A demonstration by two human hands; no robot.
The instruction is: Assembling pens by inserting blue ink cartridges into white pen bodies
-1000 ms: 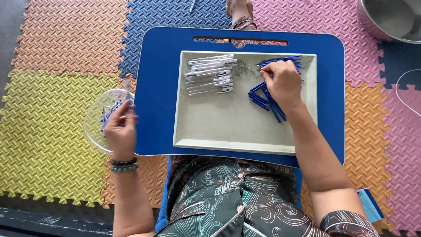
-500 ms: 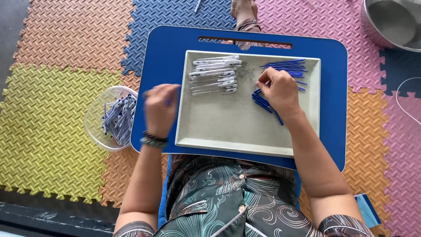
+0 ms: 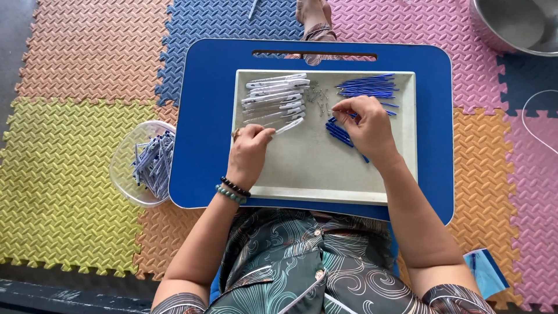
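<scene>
Across a floor of interlocking foam mats (image 3: 75, 168) in yellow, orange, blue and pink, a blue lap desk (image 3: 203, 128) sat over the person's legs, carrying a shallow pale tray (image 3: 325, 174). Beside the desk on the person's left stood a clear plastic bowl (image 3: 125, 174) heaped with finished blue-and-white pens, and a metal basin (image 3: 517, 23) showed at the far right corner. A second before, the left hand (image 3: 249, 154) had been out over that bowl; by this moment it had come back onto the tray, fingers closed round a white pen barrel (image 3: 289, 125) drawn from the edge of the stack of white barrels (image 3: 276, 96). That suggested one pen had gone into the bowl and another assembly had begun. The right hand (image 3: 366, 125) had stayed over the tray's right half, thumb and forefinger pinched narrowly on something small, perhaps a blue refill (image 3: 343, 135) from those lying under it; I could not tell for sure. Above lay the pile of blue refills (image 3: 367, 86), and between the piles a scatter of tiny springs (image 3: 317, 95)
</scene>
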